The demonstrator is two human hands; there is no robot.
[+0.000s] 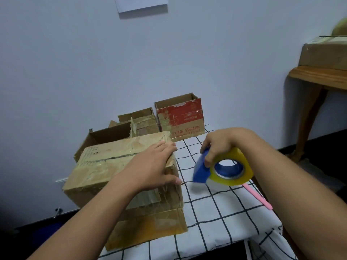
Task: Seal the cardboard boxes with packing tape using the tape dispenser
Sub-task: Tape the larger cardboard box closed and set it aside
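A closed brown cardboard box (105, 166), covered in old tape, lies at the left of the table on top of another flat box (154, 228). My left hand (150, 166) rests flat on its right end, fingers straight, thumb over the side. My right hand (217, 145) grips a blue tape dispenser (201, 169) loaded with a yellowish roll of packing tape (234, 166), held in the air just right of the box.
A red and brown open box (180, 119) and two open brown boxes (139, 121) stand at the back of the checked tablecloth (216, 212). A pink stick (257, 197) lies under the dispenser. A wooden table (319, 76) with a box stands at the right.
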